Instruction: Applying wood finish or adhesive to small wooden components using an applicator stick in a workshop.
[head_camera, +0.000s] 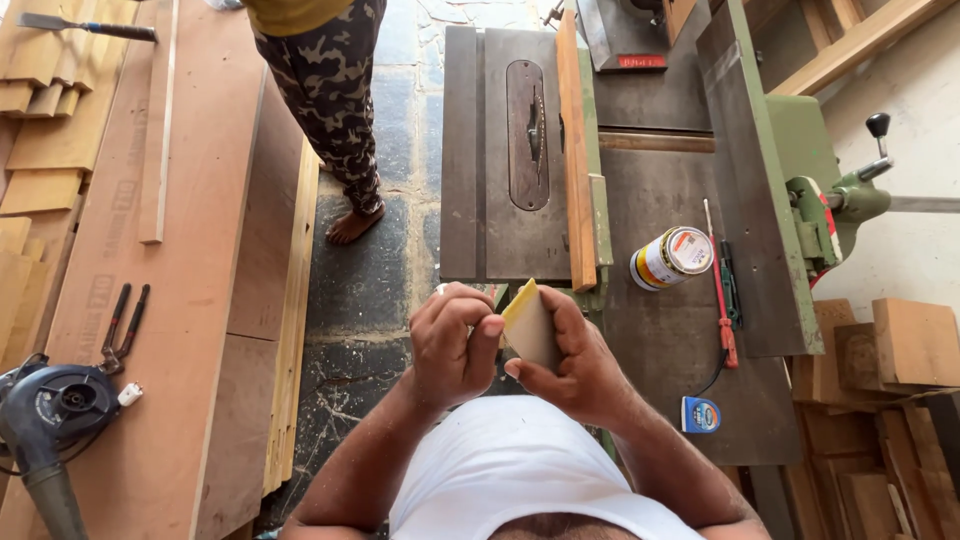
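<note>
Sandpaper piece (528, 325), yellow-backed, sitting at frame centre, right hand (575, 365) cupping it from behind, fingers clamped on its edges so it's staying flat; left hand (455, 345) pinching its left edge, fingers together, seemingly folding it; table saw (510, 160) above, tin can (668, 258) and screwdriver (720, 290) lying right of centre

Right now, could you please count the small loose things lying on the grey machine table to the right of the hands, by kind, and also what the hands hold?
Tin can: 1
Red-handled screwdriver: 1
Blue tape measure: 1
Folded yellow sheet, held by left hand and right hand: 1
Total: 4
</note>
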